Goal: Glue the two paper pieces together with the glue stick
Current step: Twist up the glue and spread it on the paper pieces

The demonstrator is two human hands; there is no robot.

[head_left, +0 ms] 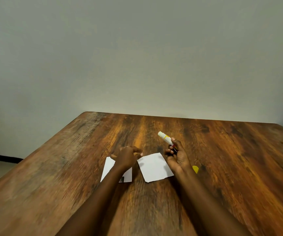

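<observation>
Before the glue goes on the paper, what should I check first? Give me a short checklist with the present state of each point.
1. Glue stick is held in the right hand: ok.
2. Cap is off: ok, the yellow cap lies on the wooden table beside the right wrist.
3. Glue is twisted out enough: cannot tell, the tip is too small.
4. Right paper piece lies flat and uncovered: ok.
5. Left paper piece is free: not ok, the left hand and forearm cover part of it.
6. Papers are steadied: not ok, the left hand looks raised with fingers spread.
</observation>
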